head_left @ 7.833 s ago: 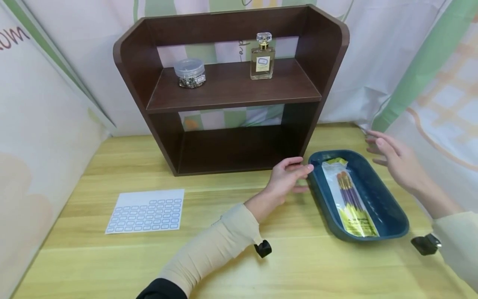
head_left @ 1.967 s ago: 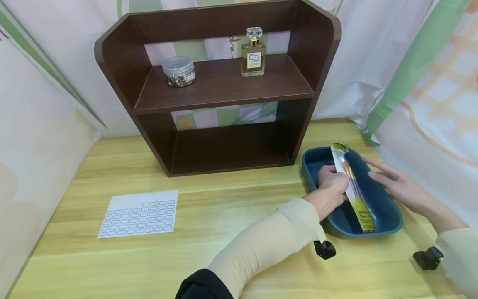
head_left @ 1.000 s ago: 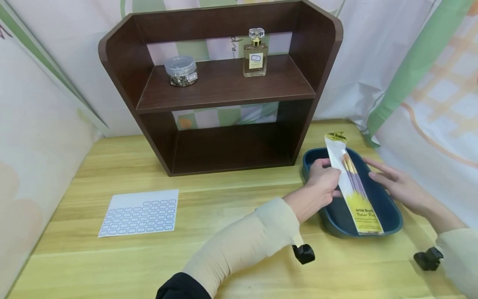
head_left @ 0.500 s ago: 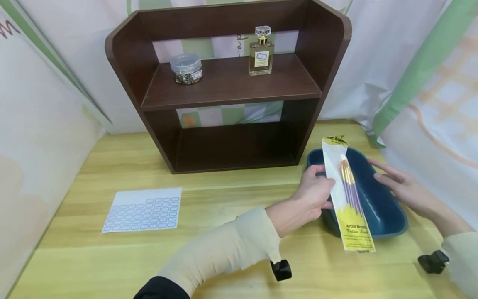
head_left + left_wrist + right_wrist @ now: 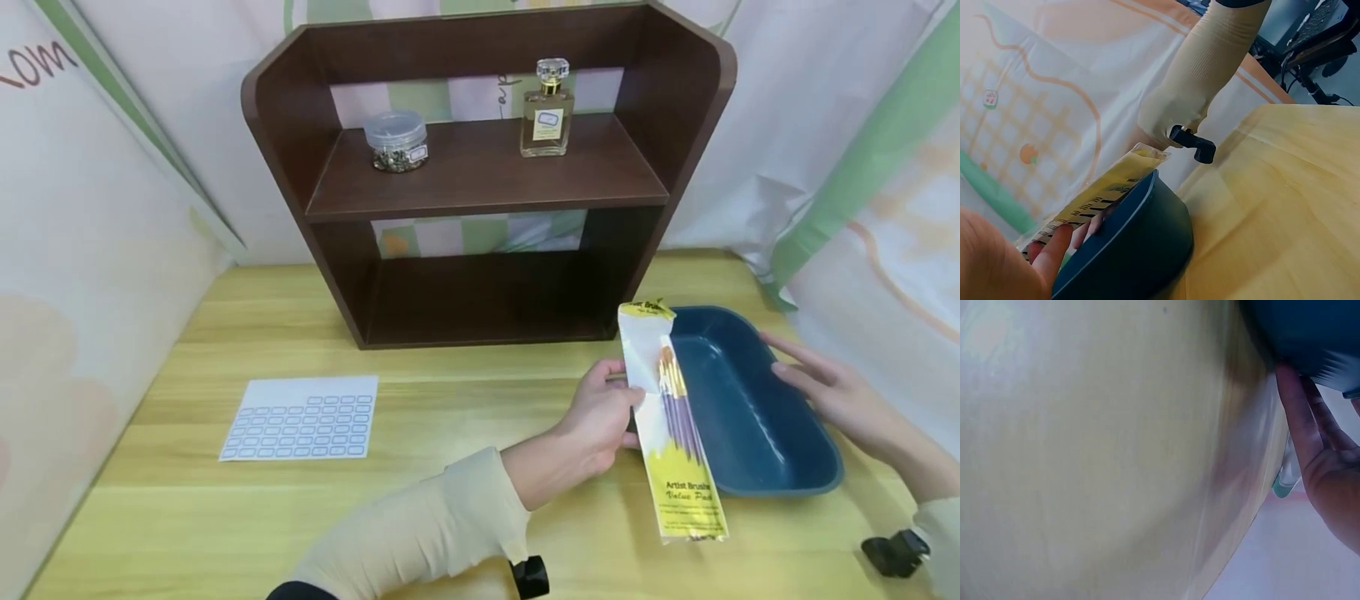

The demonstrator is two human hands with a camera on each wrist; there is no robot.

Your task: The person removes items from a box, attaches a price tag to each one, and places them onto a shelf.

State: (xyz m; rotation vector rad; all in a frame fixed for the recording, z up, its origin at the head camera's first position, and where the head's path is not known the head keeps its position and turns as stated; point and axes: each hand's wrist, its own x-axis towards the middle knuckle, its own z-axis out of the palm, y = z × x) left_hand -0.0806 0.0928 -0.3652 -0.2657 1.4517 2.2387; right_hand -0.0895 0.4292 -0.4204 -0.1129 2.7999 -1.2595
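Observation:
My left hand grips a flat packet of artist brushes by its left edge, thumb on the front face. Purple-handled brushes with gold ferrules show through the clear front above a yellow printed lower part. The packet is held over the left rim of a dark blue plastic tray, overlapping it in the head view. In the left wrist view, the fingers lie against the printed packet. My right hand touches the tray's right side; the right wrist view has its straight fingers against the outer wall.
Behind stands a dark brown two-tier shelf. Its upper tier bears a lidded clear jar and a perfume bottle. A sheet of blue-bordered labels lies on the wooden table at left. Printed curtains surround the table.
The brush packet, first lying in the tray, was taken hold of by the left hand, lifted and moved left over the rim. The right hand came to the tray's right side and stays there.

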